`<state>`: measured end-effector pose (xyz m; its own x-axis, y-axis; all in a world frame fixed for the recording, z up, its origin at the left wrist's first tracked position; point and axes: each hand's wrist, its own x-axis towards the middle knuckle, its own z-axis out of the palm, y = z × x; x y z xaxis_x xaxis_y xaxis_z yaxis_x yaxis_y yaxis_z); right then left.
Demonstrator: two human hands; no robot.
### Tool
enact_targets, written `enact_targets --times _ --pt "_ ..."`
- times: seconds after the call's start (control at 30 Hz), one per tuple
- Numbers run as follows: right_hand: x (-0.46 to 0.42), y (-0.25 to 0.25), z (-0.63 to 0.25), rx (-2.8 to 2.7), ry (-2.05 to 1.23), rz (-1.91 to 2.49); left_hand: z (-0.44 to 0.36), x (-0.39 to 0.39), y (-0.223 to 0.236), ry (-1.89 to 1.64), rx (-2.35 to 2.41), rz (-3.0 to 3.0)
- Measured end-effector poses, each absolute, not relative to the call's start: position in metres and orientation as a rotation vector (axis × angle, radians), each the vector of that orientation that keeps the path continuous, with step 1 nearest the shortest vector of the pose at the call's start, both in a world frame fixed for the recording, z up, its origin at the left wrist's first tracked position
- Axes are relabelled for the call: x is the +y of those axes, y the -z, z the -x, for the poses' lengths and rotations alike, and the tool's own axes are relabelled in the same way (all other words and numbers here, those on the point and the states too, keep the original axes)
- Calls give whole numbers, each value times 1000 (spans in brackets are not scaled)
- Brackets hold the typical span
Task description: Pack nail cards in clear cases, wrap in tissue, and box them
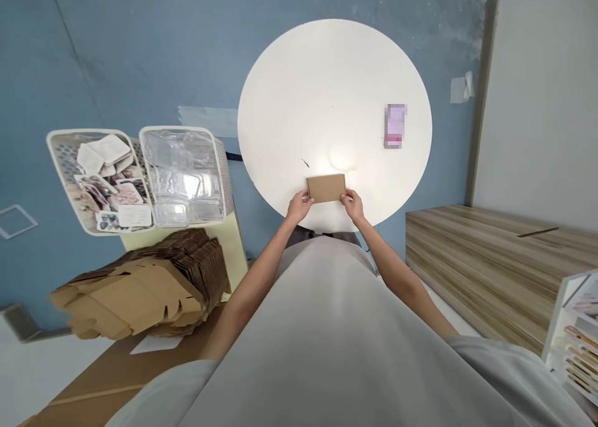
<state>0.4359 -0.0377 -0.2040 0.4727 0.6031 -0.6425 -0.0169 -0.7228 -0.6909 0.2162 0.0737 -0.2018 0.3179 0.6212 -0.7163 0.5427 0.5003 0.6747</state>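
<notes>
Brown box (326, 188): over the near side of the white table (327, 72); resting or lifted, can't tell
Left hand (300, 206): pinching box's left end
Right hand (352, 205): pinching right near corner
Grip advice: light, even pressure; thin cardboard likely dents

Plain brown box (326, 188), white table (322, 78), blue floor (154, 47), grey shirt (334, 327), brown-streaked wooden surface (481, 259).

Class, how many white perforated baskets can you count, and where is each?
2, side by side left of the round table: the left basket, farther from the table, and the right basket, nearer it. No others show.
</notes>
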Motion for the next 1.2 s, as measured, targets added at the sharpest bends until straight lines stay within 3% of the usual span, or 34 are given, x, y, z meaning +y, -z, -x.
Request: enact_targets --times 0.27,0.5,0.93,1.2 --pt "-41 180 -431 -290 -1254 2049 -218 77 195 -108 1348 -1107" --pt "-68 155 -500 -214 -1278 1859 -272 62 166 -65 1342 -1135" --pt "-144 173 -753 104 -1396 1569 -535 -15 118 -159 1405 -1297" --pt "-168 174 -845 448 -1129 1337 -667 -24 93 -287 1118 -1491"
